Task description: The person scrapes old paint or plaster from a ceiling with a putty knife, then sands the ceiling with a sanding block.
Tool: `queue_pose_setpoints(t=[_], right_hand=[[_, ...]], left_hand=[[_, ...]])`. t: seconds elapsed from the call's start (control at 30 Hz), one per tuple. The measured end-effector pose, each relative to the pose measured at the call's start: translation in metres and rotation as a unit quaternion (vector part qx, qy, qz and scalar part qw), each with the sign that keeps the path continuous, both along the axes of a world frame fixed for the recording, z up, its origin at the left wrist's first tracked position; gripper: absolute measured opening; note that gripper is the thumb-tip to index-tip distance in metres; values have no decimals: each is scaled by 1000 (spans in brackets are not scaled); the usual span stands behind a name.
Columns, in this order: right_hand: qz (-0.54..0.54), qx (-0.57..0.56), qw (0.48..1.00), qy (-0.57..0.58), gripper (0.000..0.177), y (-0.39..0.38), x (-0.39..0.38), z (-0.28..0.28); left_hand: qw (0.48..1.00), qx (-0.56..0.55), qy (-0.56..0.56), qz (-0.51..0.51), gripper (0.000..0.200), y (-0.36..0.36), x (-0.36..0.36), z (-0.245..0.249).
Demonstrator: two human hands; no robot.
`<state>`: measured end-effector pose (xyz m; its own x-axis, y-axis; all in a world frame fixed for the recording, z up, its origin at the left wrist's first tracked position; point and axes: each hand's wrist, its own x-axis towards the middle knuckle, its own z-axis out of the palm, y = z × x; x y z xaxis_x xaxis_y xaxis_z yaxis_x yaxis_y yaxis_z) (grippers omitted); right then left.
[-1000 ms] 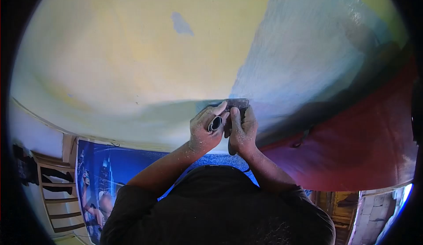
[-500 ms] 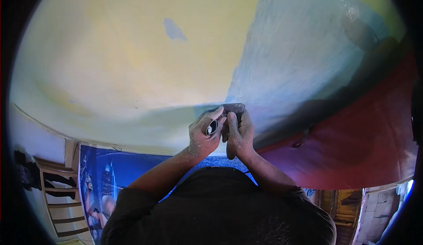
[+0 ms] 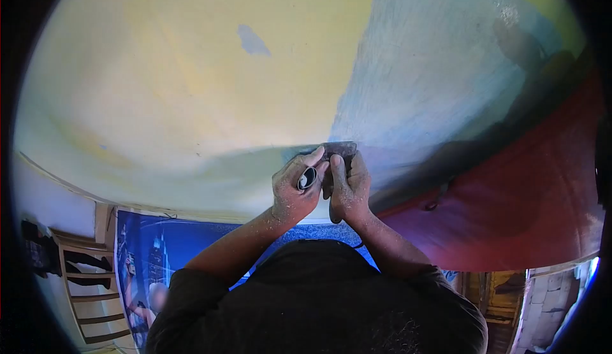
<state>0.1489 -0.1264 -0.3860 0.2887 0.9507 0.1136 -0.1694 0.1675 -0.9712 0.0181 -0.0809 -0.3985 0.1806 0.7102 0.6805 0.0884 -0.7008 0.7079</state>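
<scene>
Both of my hands are closed on a scraper (image 3: 341, 150), whose dark, flat, broad blade edge is right at the wall. My left hand (image 3: 292, 191) is wrapped round its handle, and the round, hollow-looking end of the handle (image 3: 307, 178) shows in the fist. My right hand (image 3: 350, 191) grips the blade part, thumb lying along it and fingers curled behind. Pale dust covers both hands and forearms. Above the blade, a rough grey-blue strip (image 3: 417, 67) borders the yellow painted wall (image 3: 191, 80), which has one small bare patch (image 3: 253, 40).
Dark red covering (image 3: 510, 207) spreads across the lower right. A blue printed poster (image 3: 191, 239) hangs below the wall's edge. At lower left stands a wooden rack (image 3: 95, 298) with dark cloth on it. Shadows fall over the wall's right side.
The scraper and both hands have shifted slightly up the wall, my right hand a little more than the left. The grip stays the same.
</scene>
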Motion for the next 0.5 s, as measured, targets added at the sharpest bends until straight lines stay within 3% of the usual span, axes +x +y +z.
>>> queue_pose_setpoints(t=[0.17,0.37,0.5], right_hand=[[-7,17,1000,11,23,4,-3,-2],[-22,21,1000,2,23,3,-3,3],[-19,7,1000,-2,23,4,-3,3]], left_hand=[[999,28,11,15,34,5,1,0],[999,-22,-27,-18,33,4,2,0],[1000,-9,13,18,33,2,1,-3]])
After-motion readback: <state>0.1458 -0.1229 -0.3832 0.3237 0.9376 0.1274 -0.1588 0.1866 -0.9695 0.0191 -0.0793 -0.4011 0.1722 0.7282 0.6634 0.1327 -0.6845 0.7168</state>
